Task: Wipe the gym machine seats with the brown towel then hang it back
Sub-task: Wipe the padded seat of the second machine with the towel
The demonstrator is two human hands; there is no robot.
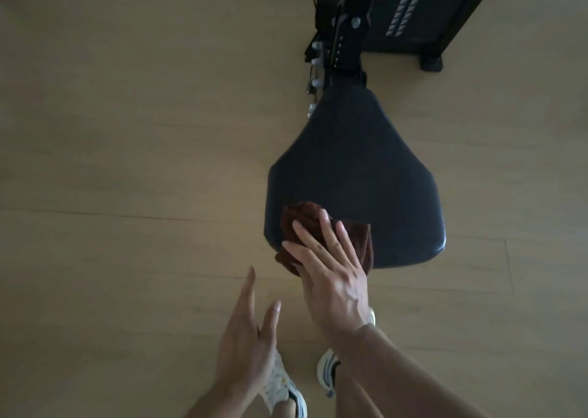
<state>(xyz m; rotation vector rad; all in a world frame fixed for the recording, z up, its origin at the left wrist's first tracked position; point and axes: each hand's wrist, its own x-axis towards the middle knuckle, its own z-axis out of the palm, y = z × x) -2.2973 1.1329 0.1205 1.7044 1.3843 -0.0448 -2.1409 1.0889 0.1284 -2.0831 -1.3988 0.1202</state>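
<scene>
A black padded gym machine seat fills the middle right of the head view, seen from above. The brown towel lies bunched on the seat's near left corner and hangs a little over its front edge. My right hand lies flat on the towel with its fingers spread, pressing it against the seat. My left hand hovers lower left over the floor, fingers straight and apart, holding nothing and touching neither seat nor towel.
The seat's black post with silver bolts leads up to a black machine housing at the top right. Light wooden floor surrounds everything. My two trainers stand below the hands.
</scene>
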